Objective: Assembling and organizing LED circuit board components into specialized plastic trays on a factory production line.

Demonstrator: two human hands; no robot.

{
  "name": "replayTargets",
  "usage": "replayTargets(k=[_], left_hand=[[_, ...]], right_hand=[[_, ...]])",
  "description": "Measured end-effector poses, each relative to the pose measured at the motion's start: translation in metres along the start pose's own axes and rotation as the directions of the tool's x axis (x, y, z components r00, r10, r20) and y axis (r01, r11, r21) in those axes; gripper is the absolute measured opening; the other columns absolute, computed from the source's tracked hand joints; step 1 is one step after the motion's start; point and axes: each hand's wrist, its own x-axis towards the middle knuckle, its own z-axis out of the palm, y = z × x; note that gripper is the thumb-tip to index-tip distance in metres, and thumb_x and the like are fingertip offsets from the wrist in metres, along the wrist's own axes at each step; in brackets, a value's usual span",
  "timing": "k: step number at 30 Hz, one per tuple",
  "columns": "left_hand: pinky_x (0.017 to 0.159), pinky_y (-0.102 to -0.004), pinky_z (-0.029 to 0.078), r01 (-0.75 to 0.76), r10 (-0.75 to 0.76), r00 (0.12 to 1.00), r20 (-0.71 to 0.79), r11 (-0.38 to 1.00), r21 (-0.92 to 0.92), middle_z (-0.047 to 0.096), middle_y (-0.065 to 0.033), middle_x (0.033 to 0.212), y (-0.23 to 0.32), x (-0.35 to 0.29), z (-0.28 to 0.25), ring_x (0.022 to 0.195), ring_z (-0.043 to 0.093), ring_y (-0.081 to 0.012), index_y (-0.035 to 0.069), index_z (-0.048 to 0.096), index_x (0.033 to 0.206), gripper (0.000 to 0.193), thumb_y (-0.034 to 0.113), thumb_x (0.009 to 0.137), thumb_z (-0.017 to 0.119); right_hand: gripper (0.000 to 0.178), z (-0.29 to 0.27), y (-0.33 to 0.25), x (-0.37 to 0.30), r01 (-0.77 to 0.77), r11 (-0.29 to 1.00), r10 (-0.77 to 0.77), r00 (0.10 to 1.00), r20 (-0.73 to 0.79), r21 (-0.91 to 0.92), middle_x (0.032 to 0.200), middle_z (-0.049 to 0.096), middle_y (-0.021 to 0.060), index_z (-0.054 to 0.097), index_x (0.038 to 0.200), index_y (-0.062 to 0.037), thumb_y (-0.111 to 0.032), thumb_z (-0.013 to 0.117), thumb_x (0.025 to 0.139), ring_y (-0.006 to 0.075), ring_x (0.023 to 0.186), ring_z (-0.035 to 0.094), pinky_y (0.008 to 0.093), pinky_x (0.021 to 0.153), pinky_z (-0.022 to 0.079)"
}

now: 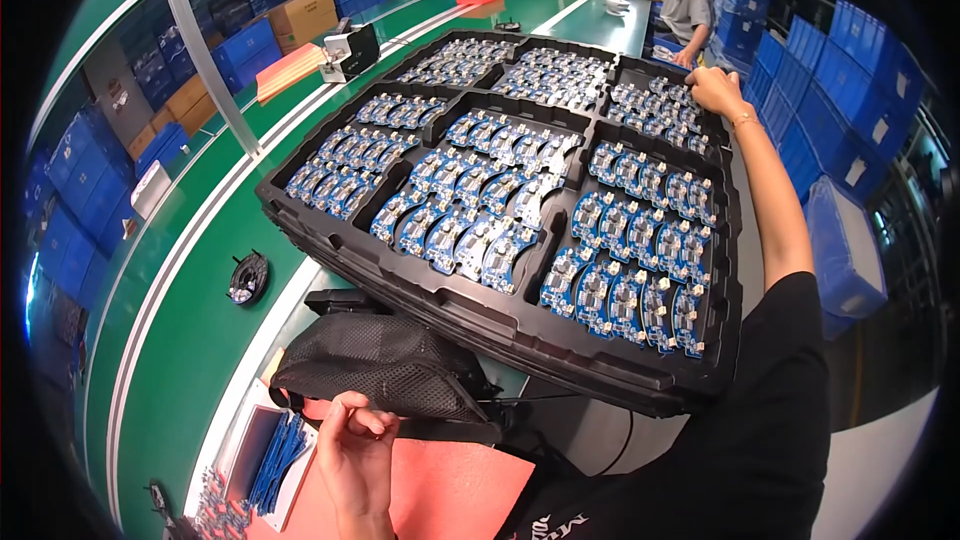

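A large black plastic tray (480,312), split into compartments, fills the middle of the head view and is tilted. Rows of curved blue circuit boards (470,202) with small white connectors lie in its compartments. At the tray's far right edge, my right hand (717,92) has its fingers closed over the rim; its fingertips are partly hidden. My left hand (357,445) is raised near the lower edge, above a pink mat (450,485). Its fingers are curled in and I see nothing in them. A black mesh bag (385,365) lies just beyond it.
Left of the mat, a white holder (290,485) contains thin blue pieces (275,465). A round black part (248,278) sits on the green conveyor (180,350). Blue crates (850,90) are stacked at right. Farther back, a person (685,5) sits beside the line.
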Motion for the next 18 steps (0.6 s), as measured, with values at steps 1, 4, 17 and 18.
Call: replayTargets(k=[1, 4, 17, 18], left_hand=[[0.079, -0.0349, 0.042, 0.000, 0.000, 1.000, -0.003, 1.000, 0.005, 0.055, -0.0055, 0.064, 0.0000, 0.0000, -0.0001, 0.074, 0.057, -0.0186, 0.004, 0.055, 0.092, 0.025, 0.026, 0.091, 0.042], [0.079, -0.0352, 0.042, 0.003, -0.003, 1.000, 0.000, 1.000, 0.010, 0.055, -0.0054, 0.064, -0.0004, -0.0005, -0.0002, 0.074, 0.057, -0.0186, 0.004, 0.055, 0.092, 0.025, 0.026, 0.091, 0.042], [0.078, -0.0339, 0.043, -0.008, 0.008, 1.000, 0.009, 1.000, 0.005, 0.055, -0.0055, 0.065, 0.0010, -0.0030, 0.0022, 0.073, 0.057, -0.0178, 0.004, 0.055, 0.092, 0.025, 0.025, 0.091, 0.042], [0.078, -0.0342, 0.043, -0.008, 0.008, 1.000, 0.021, 1.000, 0.001, 0.056, -0.0057, 0.065, 0.0011, -0.0029, 0.0025, 0.074, 0.057, -0.0180, 0.004, 0.055, 0.092, 0.025, 0.025, 0.091, 0.042]], right_hand=[[0.029, -0.0032, 0.0000, -0.0017, 0.010, 0.999, -0.008, 0.997, 0.079, -0.032, 0.099, 0.064, 0.0136, 0.068, 0.096, -0.0152, -0.012, 0.051, 0.073, 0.0289, 0.103, 0.054, 0.0499, 0.085, 0.031], [0.026, -0.0048, -0.0020, -0.0031, 0.020, 0.997, -0.006, 0.986, 0.168, -0.080, 0.103, 0.063, 0.0134, 0.069, 0.092, -0.0137, -0.014, 0.053, 0.072, 0.0336, 0.112, 0.045, 0.0555, 0.087, 0.029], [0.032, -0.0035, -0.0068, -0.0049, -0.052, 0.998, 0.045, 0.971, 0.234, 0.023, 0.117, 0.055, 0.0166, 0.067, 0.102, -0.0147, -0.014, 0.051, 0.074, 0.0382, 0.121, 0.030, 0.0555, 0.091, 0.024], [0.033, -0.0045, -0.0055, -0.0054, -0.058, 0.998, 0.052, 0.974, 0.219, 0.021, 0.117, 0.055, 0.0166, 0.067, 0.102, -0.0154, -0.013, 0.050, 0.074, 0.0374, 0.121, 0.030, 0.0540, 0.089, 0.025]])
